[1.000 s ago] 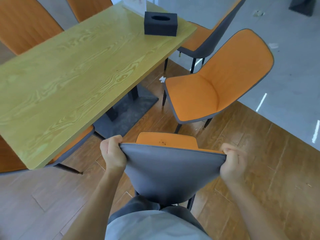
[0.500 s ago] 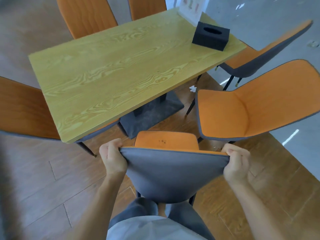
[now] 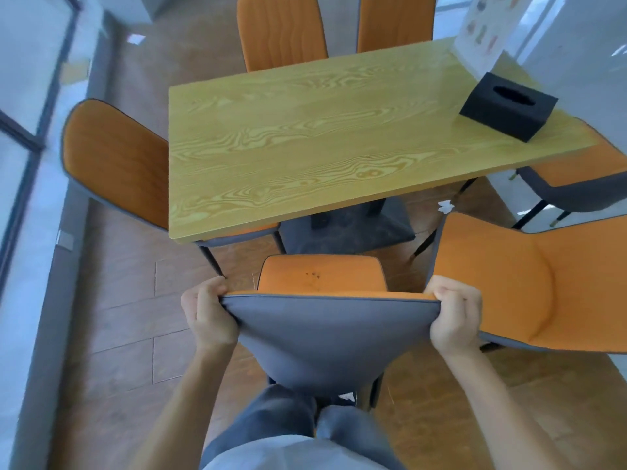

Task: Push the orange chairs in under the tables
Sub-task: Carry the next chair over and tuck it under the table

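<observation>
Right in front of me stands an orange chair (image 3: 322, 274) with a grey back. My left hand (image 3: 208, 313) grips the back's left top corner and my right hand (image 3: 454, 317) grips its right top corner. The seat's front edge stops just short of the near edge of the yellow wooden table (image 3: 322, 140). A second orange chair (image 3: 529, 283) is pulled out to the right, angled toward the table. On the left, another orange chair (image 3: 115, 157) has its seat under the tabletop. Two orange chair backs (image 3: 281, 32) rise behind the table's far side.
A black tissue box (image 3: 507, 106) and a standing menu card (image 3: 481, 32) sit at the table's right end. One more orange and grey chair (image 3: 576, 184) is at the far right. The table's dark pedestal base (image 3: 349, 228) rests on wooden flooring. Glass panels (image 3: 23, 130) line the left.
The view has swung left and the table now lies square ahead of me. The held chair has turned with me to face the table. Both hands keep their grip.
</observation>
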